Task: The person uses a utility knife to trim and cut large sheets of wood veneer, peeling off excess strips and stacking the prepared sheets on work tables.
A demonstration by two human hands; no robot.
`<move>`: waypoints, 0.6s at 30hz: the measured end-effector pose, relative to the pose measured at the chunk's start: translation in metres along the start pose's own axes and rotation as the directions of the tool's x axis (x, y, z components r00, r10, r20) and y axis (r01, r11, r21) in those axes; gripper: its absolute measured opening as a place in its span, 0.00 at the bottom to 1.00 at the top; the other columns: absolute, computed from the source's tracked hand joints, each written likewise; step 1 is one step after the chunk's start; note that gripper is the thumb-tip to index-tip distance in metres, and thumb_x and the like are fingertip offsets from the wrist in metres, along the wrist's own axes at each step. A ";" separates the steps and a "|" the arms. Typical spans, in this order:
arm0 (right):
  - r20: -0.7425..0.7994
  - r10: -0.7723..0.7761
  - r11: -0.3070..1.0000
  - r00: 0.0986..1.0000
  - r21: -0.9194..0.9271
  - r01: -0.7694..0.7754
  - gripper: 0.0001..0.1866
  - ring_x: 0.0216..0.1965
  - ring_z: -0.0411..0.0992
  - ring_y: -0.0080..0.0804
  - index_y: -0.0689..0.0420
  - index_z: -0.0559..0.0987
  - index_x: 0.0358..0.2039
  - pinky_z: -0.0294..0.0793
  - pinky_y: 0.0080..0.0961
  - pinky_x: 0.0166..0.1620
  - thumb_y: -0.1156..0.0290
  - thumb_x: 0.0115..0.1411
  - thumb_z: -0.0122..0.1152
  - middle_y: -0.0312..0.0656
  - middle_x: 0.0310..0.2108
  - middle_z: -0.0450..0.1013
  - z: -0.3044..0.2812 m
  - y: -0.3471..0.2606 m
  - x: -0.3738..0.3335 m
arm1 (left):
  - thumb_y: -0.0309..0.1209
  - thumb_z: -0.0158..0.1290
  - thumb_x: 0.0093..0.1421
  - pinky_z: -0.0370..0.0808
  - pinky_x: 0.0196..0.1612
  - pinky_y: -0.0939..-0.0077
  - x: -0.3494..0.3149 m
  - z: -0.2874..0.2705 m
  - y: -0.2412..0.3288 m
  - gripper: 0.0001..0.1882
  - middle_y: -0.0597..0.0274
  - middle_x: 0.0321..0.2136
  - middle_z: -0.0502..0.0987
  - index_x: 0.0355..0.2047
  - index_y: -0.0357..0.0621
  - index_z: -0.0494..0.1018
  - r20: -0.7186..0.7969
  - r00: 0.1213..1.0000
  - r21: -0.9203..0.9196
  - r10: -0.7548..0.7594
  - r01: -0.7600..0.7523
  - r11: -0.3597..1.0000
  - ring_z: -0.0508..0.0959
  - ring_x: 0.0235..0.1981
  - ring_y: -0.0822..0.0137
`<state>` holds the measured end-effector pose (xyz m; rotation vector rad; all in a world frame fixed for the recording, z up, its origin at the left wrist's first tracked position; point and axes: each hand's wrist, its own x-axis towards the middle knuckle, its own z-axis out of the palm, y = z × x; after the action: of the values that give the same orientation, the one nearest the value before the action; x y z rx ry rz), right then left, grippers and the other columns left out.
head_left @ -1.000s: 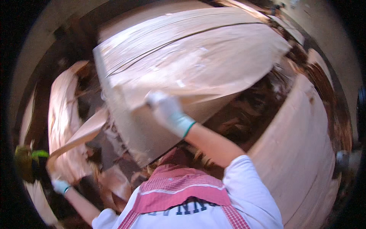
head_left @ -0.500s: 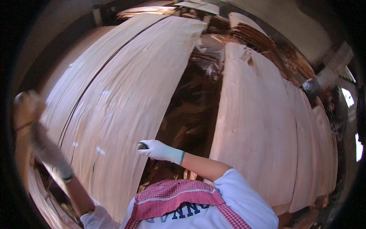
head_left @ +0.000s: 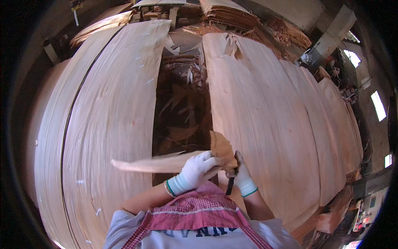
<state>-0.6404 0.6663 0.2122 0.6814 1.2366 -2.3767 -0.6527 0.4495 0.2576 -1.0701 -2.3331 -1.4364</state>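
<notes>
In front of my apron, my left hand (head_left: 200, 169), in a white glove, is closed around a thin strip of wood veneer (head_left: 153, 164). The strip's long narrow part points left over a large sheet. Its broader brown end (head_left: 223, 148) stands up between my two hands. My right hand (head_left: 243, 177), gloved too, grips a dark, narrow hand tool (head_left: 230, 185) close to that end. Its fingers touch or nearly touch the veneer, and they partly hide the tool, so its exact kind is unclear.
Large pale veneer sheets (head_left: 112, 108) lie on the left, and a stack of sheets (head_left: 265, 112) is on the right. Between them runs a dark gap (head_left: 180, 103) with loose scraps. More veneer piles (head_left: 228, 14) stand at the back, near a post (head_left: 331, 35).
My left hand has come from the far left to the middle and now holds the veneer strip in front of me. My right hand, with the dark tool, has moved right. The view has turned.
</notes>
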 end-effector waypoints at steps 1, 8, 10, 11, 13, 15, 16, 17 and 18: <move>-0.044 0.008 1.000 0.999 0.018 -0.007 0.23 0.11 0.55 0.18 0.50 0.72 0.32 0.50 0.14 0.14 0.41 0.63 0.47 0.29 0.15 0.62 -0.003 -0.014 0.030 | 0.29 0.60 0.53 0.73 0.31 0.64 0.020 -0.002 -0.025 0.11 0.57 0.30 0.73 0.38 0.48 0.75 0.026 0.999 0.012 -0.020 0.020 1.000 0.75 0.31 0.54; 0.096 -0.061 0.995 0.994 -0.077 0.068 0.09 0.12 0.54 0.14 0.49 0.74 0.33 0.49 0.13 0.15 0.59 0.62 0.59 0.27 0.19 0.64 0.060 -0.134 0.213 | 0.30 0.55 0.58 0.74 0.36 0.62 0.154 -0.046 -0.165 0.11 0.52 0.34 0.74 0.42 0.46 0.73 0.003 0.974 0.064 -0.225 0.224 0.973 0.76 0.36 0.49; 0.078 -0.123 0.981 0.989 -0.144 0.133 0.07 0.13 0.54 0.12 0.51 0.74 0.35 0.50 0.13 0.15 0.62 0.62 0.59 0.28 0.21 0.66 0.085 -0.172 0.264 | 0.28 0.55 0.58 0.75 0.39 0.61 0.190 -0.066 -0.191 0.13 0.50 0.38 0.74 0.44 0.43 0.72 -0.021 0.954 0.048 -0.300 0.301 0.952 0.76 0.39 0.47; 0.069 -0.199 0.969 0.978 -0.137 0.207 0.06 0.12 0.54 0.13 0.51 0.74 0.34 0.50 0.13 0.14 0.65 0.61 0.59 0.28 0.21 0.66 0.096 -0.194 0.289 | 0.28 0.56 0.57 0.75 0.44 0.63 0.211 -0.078 -0.208 0.16 0.46 0.44 0.73 0.46 0.40 0.71 -0.059 0.970 0.014 -0.236 0.237 0.971 0.76 0.43 0.46; -0.025 -0.302 0.947 0.953 -0.127 0.296 0.06 0.12 0.54 0.13 0.51 0.73 0.34 0.50 0.13 0.14 0.66 0.61 0.60 0.28 0.21 0.65 0.106 -0.226 0.342 | 0.27 0.56 0.56 0.74 0.48 0.64 0.224 -0.101 -0.245 0.20 0.43 0.49 0.71 0.49 0.38 0.70 -0.117 0.956 0.115 -0.268 0.281 0.953 0.74 0.47 0.45; -0.124 -0.322 0.946 0.938 0.003 0.325 0.06 0.12 0.54 0.14 0.48 0.73 0.37 0.52 0.12 0.14 0.64 0.62 0.59 0.27 0.21 0.64 0.124 -0.266 0.401 | 0.25 0.55 0.56 0.73 0.50 0.65 0.234 -0.120 -0.289 0.20 0.46 0.50 0.71 0.50 0.36 0.69 -0.288 0.879 0.071 -0.380 0.415 0.907 0.74 0.49 0.49; -0.179 -0.381 0.920 0.907 0.019 0.391 0.07 0.12 0.55 0.13 0.49 0.73 0.36 0.53 0.11 0.14 0.63 0.61 0.60 0.27 0.20 0.63 0.128 -0.284 0.432 | 0.23 0.55 0.56 0.74 0.49 0.66 0.241 -0.134 -0.310 0.20 0.48 0.49 0.72 0.50 0.36 0.69 -0.369 0.832 0.040 -0.413 0.458 0.888 0.75 0.48 0.51; -0.223 -0.430 0.893 0.875 0.039 0.449 0.09 0.13 0.56 0.13 0.50 0.72 0.35 0.53 0.11 0.13 0.61 0.60 0.61 0.27 0.19 0.63 0.128 -0.302 0.465 | 0.22 0.54 0.57 0.74 0.48 0.67 0.246 -0.149 -0.331 0.19 0.49 0.48 0.73 0.50 0.36 0.69 -0.453 0.774 0.013 -0.442 0.502 0.865 0.76 0.47 0.54; -0.230 -0.436 0.882 0.870 0.083 0.464 0.10 0.13 0.56 0.13 0.49 0.71 0.35 0.53 0.11 0.14 0.60 0.60 0.61 0.27 0.18 0.62 0.136 -0.325 0.496 | 0.21 0.54 0.57 0.75 0.48 0.68 0.248 -0.163 -0.359 0.18 0.50 0.47 0.73 0.49 0.37 0.70 -0.487 0.702 -0.053 -0.520 0.571 0.819 0.76 0.46 0.55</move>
<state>-1.2488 0.6786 0.2072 0.7626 1.4628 -2.8556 -1.1022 0.3351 0.2170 0.0739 -2.3798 -1.5021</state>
